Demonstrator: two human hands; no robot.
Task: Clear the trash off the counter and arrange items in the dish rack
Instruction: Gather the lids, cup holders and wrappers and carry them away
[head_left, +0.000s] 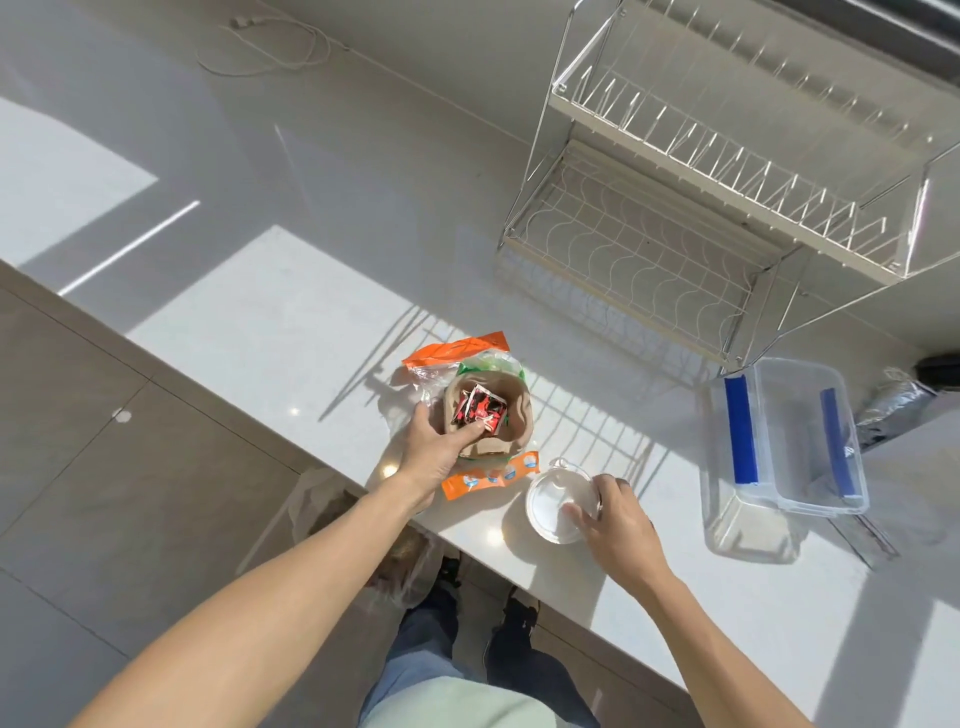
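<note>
A brown paper bowl (511, 415) holding red and black sauce packets (480, 408) sits on orange and clear plastic wrappers (457, 349) near the counter's front edge. My left hand (436, 449) grips the bowl's near rim, thumb inside on the packets. A round clear plastic lid (550, 506) lies to the right, and my right hand (618, 525) holds its right edge. The white two-tier wire dish rack (727, 171) stands at the back right with nothing in it.
A clear plastic container with blue clips (779, 447) stands at the right, a crumpled foil piece (893, 405) beyond it. A white cable (270, 49) lies at the far back. A clear plastic bag (363, 525) hangs below the white counter (260, 322) edge, over the tiled floor.
</note>
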